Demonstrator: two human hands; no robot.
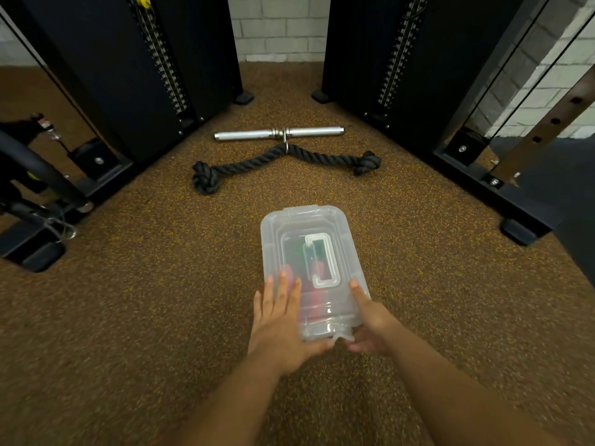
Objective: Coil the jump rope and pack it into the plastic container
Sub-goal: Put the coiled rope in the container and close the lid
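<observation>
The plastic container (314, 272) sits on the floor (145, 300) with its lid (322, 249) on; red and green shapes, presumably the jump rope (317, 292), show blurred through the plastic. My left hand (280, 320) presses flat on the lid, fingers straight. My right hand (370, 320) holds the near corner, index finger along the lid edge, lower fingers curled at the near latch (341, 337). Step in hand: closure. Next move, as judged: seat that latch. Beyond lie a rope attachment (283, 164) and metal bar (278, 133).
</observation>
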